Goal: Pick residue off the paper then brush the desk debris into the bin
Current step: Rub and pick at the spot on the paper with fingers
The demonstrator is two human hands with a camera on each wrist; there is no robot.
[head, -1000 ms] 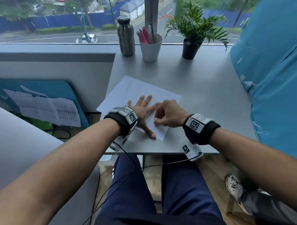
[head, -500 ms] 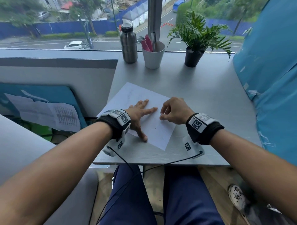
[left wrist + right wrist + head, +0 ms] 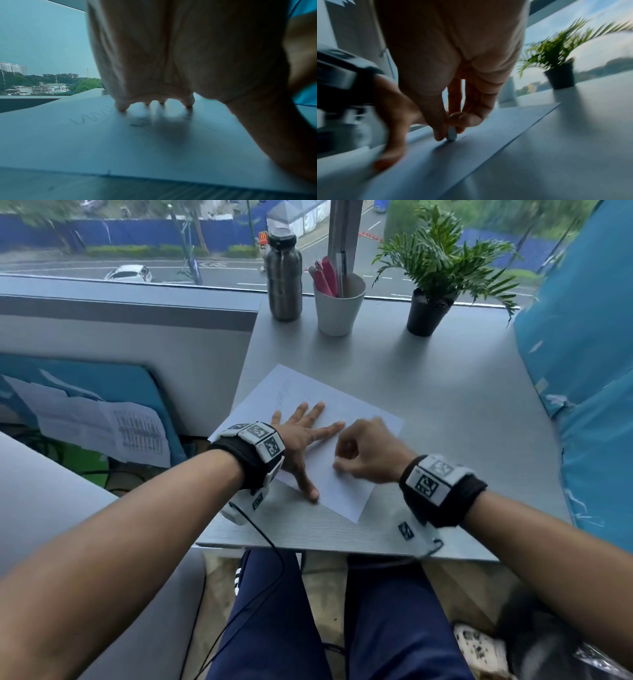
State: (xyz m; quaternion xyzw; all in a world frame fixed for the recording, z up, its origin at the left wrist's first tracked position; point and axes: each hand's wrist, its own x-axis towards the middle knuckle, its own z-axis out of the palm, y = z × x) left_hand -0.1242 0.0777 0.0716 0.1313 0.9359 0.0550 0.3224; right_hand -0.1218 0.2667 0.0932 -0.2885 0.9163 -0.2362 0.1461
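A white sheet of paper (image 3: 346,498) with faint pencil scribbles (image 3: 91,117) lies askew on the grey desk (image 3: 445,412). My left hand (image 3: 310,436) rests flat on it with fingers spread, holding it down. My right hand (image 3: 337,469) is curled just to the right, over the sheet's near half. In the right wrist view its thumb and fingers pinch a small pale eraser-like piece (image 3: 452,134), whose tip touches the paper (image 3: 471,148). No loose residue can be made out, and no bin is in view.
At the desk's far edge by the window stand a steel bottle (image 3: 283,275), a white cup of pens (image 3: 337,306) and a potted plant (image 3: 431,302). A blue padded panel (image 3: 582,371) borders the desk's right side. The near edge runs just below my wrists.
My right hand went from the sheet's near corner up toward its middle, then back down a little, still curled. The left hand stays flat on the paper.
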